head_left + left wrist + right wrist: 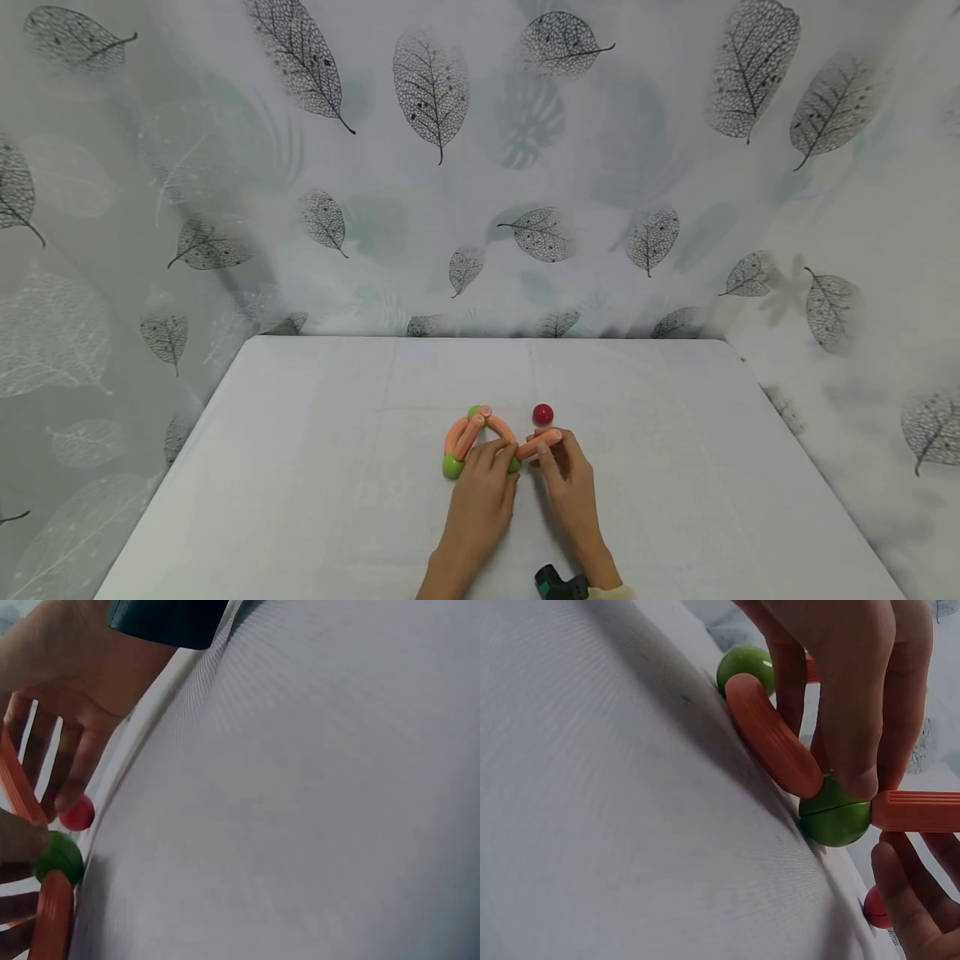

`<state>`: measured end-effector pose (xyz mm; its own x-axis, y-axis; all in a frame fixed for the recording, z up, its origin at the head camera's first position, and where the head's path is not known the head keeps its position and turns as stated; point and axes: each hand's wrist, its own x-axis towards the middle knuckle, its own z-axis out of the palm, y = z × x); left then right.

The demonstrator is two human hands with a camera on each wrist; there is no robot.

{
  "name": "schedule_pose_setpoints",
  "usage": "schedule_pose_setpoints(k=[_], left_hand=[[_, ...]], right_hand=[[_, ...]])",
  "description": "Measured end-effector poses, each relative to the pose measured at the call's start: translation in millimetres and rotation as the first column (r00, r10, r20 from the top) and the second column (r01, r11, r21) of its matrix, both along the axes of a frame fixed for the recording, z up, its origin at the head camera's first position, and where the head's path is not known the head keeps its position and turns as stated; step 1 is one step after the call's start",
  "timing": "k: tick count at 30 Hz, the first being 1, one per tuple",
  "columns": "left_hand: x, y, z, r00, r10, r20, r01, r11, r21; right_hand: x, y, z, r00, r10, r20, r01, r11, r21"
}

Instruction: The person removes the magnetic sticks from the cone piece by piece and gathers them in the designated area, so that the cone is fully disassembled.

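Note:
My left hand [480,500] grips a green ball [835,817] at the near right of a toy frame built of green balls and orange rods. In the right wrist view, its fingertips press on that ball from above. A curved orange rod [769,742] joins the ball on one side. On the other side, a straight ribbed orange rod [542,442] sticks out with its end against the ball. My right hand [572,487] pinches this rod between thumb and fingers. More green balls [452,466] sit at the frame's other corners, and the left hand partly hides its near side.
A loose red ball [543,414] lies just beyond the right hand. The white table [360,517] spreads around the frame, with a leaf-patterned curtain [465,208] behind it. A dark camera [561,583] is worn on the right wrist.

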<state>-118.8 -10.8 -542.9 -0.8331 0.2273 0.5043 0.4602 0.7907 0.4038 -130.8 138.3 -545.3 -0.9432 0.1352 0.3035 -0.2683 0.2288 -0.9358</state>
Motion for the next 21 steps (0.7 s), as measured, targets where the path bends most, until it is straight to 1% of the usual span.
schedule_pose_setpoints(k=[5,7,10,14,17,21], left_hand=[[-4.8,4,-1.9,0.996,0.056,-0.071,-0.064,0.993,-0.104],[-5.6,6,-0.9,0.994,0.07,-0.083,-0.081,0.988,-0.135],[-5.6,8,2.0,0.993,0.085,-0.078,-0.097,0.982,-0.16],[-5.6,10,3.1,0.994,0.102,-0.049,-0.108,0.985,-0.138],[-6.4,11,0.8,0.994,0.109,-0.032,-0.112,0.989,-0.094],[-8.1,11,-2.3,0.993,0.111,-0.031,-0.112,0.993,-0.037]], right_hand=[[-1.5,0,-1.5,0.999,0.003,0.034,-0.001,0.999,-0.05],[-1.8,0,-0.8,0.998,0.005,0.055,-0.001,0.998,-0.067],[-2.0,0,0.3,0.997,0.01,0.076,-0.004,0.997,-0.072],[-1.6,0,0.7,0.997,0.005,0.073,-0.001,0.999,-0.053],[-1.6,-1,-0.7,0.999,-0.014,0.047,0.015,1.0,-0.016],[-1.2,-1,-1.8,1.0,-0.018,0.016,0.018,1.0,0.015]])
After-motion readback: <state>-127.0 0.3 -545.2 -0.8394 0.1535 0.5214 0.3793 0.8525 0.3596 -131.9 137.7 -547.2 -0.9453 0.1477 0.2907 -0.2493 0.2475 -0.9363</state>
